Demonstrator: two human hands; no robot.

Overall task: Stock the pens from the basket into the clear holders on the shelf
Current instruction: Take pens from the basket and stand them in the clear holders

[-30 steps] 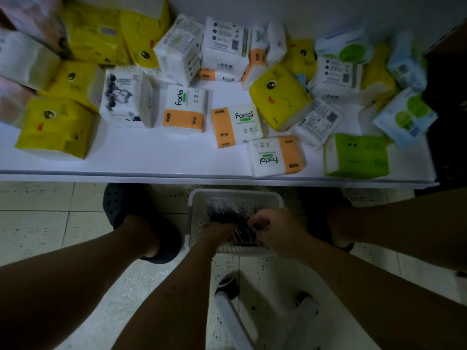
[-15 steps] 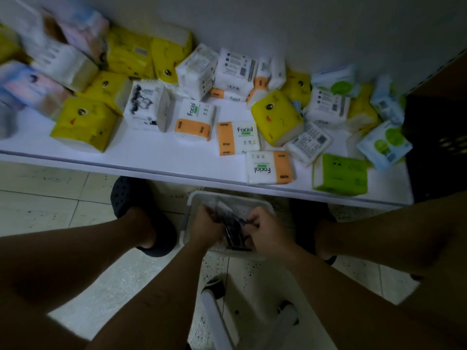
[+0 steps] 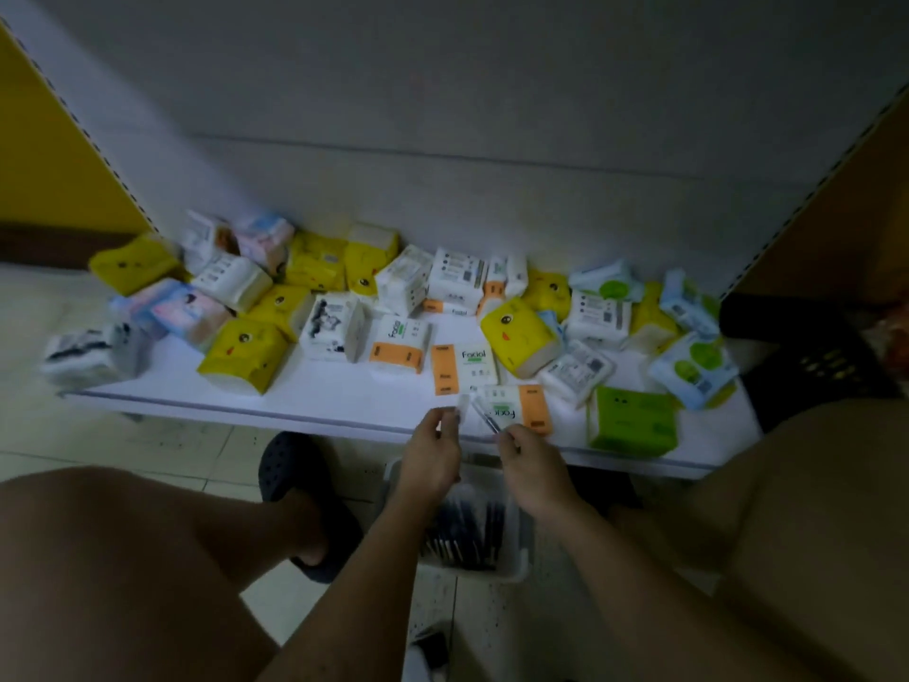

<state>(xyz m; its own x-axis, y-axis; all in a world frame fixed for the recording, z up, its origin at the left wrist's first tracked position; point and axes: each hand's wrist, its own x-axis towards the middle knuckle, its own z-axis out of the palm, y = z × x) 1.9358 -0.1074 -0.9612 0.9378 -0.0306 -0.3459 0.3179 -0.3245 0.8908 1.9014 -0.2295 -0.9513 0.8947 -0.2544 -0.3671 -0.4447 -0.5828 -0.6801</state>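
Observation:
A clear plastic basket (image 3: 511,568) with several dark pens (image 3: 467,534) sits on the floor between my feet, below the shelf edge. My left hand (image 3: 433,455) is raised above it and pinches a small clear piece, maybe a pen cap or a pen end (image 3: 462,403). My right hand (image 3: 531,460) holds a pen (image 3: 487,418) that points up and left toward the left hand. Both hands hover at the front edge of the white shelf (image 3: 344,391). No clear holder shows in this view.
Many tissue packs cover the shelf: yellow ones (image 3: 246,356), white-and-orange "Facial" packs (image 3: 465,369), a green pack (image 3: 632,420), blue-green packs (image 3: 693,366). A black crate (image 3: 806,356) stands at right. My dark slipper (image 3: 305,504) rests left of the basket. Tiled floor lies below.
Both hands rose out of the basket to the shelf edge, each with something pinched. The view tilted upward, showing more of the back wall.

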